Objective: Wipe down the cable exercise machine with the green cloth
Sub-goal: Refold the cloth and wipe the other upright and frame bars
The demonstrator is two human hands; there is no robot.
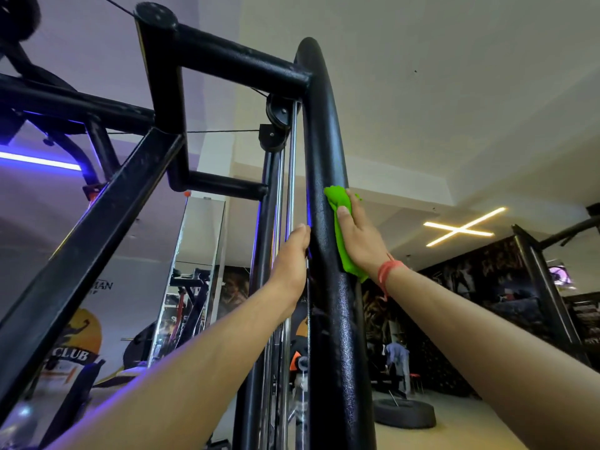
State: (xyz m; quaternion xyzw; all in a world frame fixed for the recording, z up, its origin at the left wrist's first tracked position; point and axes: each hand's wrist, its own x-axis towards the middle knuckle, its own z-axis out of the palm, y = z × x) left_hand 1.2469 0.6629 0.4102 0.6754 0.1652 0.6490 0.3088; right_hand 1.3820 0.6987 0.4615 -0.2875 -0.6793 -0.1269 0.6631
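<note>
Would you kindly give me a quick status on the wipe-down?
Right hand presses green cloth flat on black upright post. Left hand grips post's left edge. Nothing blocking above the cloth.

The left hand's (290, 264) fingers were hidden behind the black upright (328, 222). The right hand (360, 235) covered much of the green cloth (341, 219).

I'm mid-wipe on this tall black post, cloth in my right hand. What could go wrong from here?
1. The left hand wraps the post's inner edge beside the chrome guide rods; if the weights move, fingers could get caught.
2. The green cloth is pressed flat under the right hand, its lower end hanging loose; it may slip out on a fast stroke.
3. Wiping higher brings the cloth near the pulleys and cable, where it might snag.
</note>
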